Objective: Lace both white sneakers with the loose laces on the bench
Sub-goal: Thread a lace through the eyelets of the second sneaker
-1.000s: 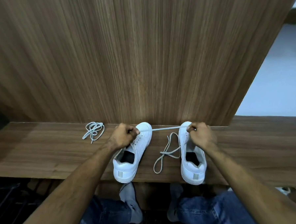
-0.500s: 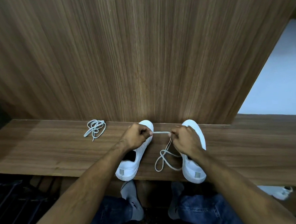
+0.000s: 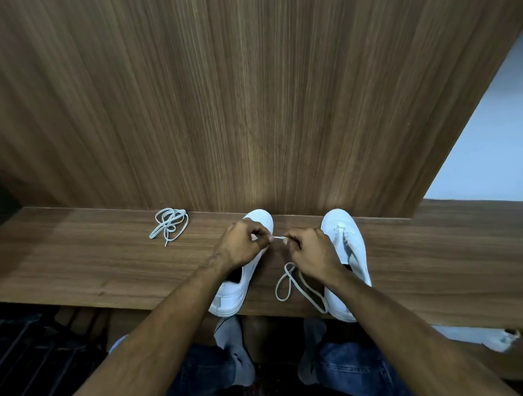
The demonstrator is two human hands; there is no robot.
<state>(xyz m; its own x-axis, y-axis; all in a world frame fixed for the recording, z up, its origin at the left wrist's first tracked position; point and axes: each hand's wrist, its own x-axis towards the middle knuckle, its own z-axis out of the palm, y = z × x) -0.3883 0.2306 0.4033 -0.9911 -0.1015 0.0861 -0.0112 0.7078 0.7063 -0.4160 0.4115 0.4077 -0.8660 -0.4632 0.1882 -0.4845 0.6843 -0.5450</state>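
Two white sneakers stand on the wooden bench (image 3: 76,268), toes toward the back panel: the left sneaker (image 3: 232,293) and the right sneaker (image 3: 352,244). My left hand (image 3: 244,244) hovers over the left sneaker and pinches one end of a white lace (image 3: 289,284). My right hand (image 3: 313,252) pinches the same lace close by, between the two shoes. The rest of this lace hangs in a loop down to the bench front beside the right sneaker. A second lace (image 3: 169,225) lies bundled on the bench to the left.
A tall wood panel (image 3: 248,92) rises right behind the bench. Under the bench edge show my jeans and grey socks (image 3: 231,347). Other white shoes (image 3: 485,337) sit on a lower shelf at the right. A dark rack (image 3: 25,346) is at lower left.
My right hand has moved left from the right sneaker's toe toward my left hand, so the taut stretch of lace between them has shrunk to a short bit. The hanging loop shifted slightly.
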